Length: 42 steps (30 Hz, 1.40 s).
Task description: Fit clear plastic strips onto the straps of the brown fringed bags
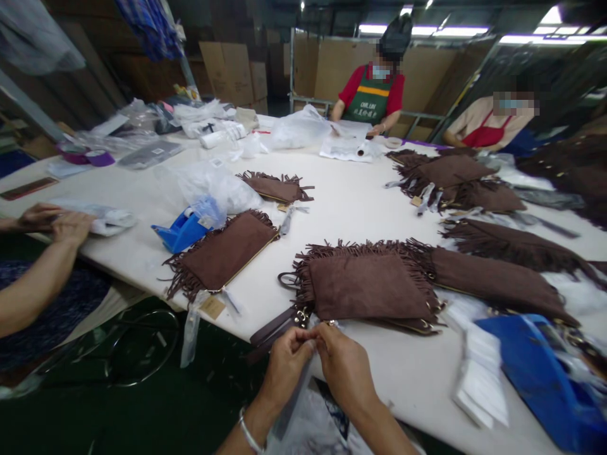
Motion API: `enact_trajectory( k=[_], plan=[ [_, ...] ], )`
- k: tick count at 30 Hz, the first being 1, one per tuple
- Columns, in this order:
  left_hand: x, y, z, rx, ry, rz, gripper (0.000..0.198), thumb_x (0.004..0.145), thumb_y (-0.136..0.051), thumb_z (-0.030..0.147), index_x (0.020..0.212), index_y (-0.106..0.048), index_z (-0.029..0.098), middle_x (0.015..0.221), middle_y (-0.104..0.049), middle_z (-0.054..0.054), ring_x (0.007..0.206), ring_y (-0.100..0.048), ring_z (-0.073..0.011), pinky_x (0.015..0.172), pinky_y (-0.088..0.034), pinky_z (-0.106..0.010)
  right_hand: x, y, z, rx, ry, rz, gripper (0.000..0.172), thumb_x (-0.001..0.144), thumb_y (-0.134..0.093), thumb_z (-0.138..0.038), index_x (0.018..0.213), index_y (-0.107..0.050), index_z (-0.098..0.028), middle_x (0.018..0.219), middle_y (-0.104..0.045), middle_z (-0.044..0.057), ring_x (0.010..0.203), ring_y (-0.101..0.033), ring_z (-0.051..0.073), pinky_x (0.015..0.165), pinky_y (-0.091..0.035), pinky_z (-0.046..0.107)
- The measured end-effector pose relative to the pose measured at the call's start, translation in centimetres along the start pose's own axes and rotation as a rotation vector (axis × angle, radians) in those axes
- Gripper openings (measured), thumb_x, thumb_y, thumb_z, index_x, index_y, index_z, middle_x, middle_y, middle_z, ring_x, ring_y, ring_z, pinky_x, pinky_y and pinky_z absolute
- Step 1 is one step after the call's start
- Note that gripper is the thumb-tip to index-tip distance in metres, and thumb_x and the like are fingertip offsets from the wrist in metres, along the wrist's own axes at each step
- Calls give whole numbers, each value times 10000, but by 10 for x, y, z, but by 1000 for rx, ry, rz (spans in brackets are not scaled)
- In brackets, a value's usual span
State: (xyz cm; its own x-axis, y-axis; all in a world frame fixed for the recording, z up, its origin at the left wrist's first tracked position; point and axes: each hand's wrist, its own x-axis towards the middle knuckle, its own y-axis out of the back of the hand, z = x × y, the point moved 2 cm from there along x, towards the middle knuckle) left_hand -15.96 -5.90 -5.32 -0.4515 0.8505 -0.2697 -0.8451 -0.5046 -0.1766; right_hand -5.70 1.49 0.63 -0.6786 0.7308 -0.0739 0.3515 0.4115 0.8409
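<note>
My left hand [287,363] and my right hand [344,363] meet at the table's near edge, fingers pinched together on a clear plastic wrap [303,411] that hangs down below them. Just beyond my fingertips lies a brown fringed suede bag [367,284] with a dark strap [275,325] and gold hardware. What exactly the pinch grips at the strap end is too small to tell.
More brown fringed bags [222,253] [493,278] [455,180] lie across the white table [351,202]. A blue tape dispenser [183,230] sits left, a blue bin [545,373] right. Another person's hands [57,221] work at left; two people [374,88] stand at the far side.
</note>
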Motion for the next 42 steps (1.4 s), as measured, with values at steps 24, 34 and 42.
enact_trajectory(
  k=[24, 34, 42],
  plan=[
    [1, -1, -7, -203, 159, 10, 241, 768, -705, 369, 768, -658, 133, 664, -600, 3, 579, -462, -87, 564, -332, -206, 7, 3, -3, -156, 27, -50, 256, 868, -481, -71, 1084, -436, -203, 856, -714, 20, 711, -688, 180, 552, -326, 241],
    [-1, -14, -1, -59, 54, 159, 256, 806, -639, 402, 758, -630, 150, 676, -573, 7, 653, -480, -124, 627, -377, -227, -8, 1, 1, -161, 101, 84, 271, 874, -416, -48, 1103, -453, -188, 930, -705, 52, 742, -683, 177, 602, -403, 242],
    [-8, -20, -5, 103, -42, 279, 221, 853, -570, 391, 820, -614, 177, 754, -619, -13, 727, -542, -162, 675, -426, -244, -16, -10, 12, 82, -61, 217, 129, 932, -443, -211, 1046, -503, -204, 841, -693, 27, 694, -669, 172, 603, -420, 242]
  ],
)
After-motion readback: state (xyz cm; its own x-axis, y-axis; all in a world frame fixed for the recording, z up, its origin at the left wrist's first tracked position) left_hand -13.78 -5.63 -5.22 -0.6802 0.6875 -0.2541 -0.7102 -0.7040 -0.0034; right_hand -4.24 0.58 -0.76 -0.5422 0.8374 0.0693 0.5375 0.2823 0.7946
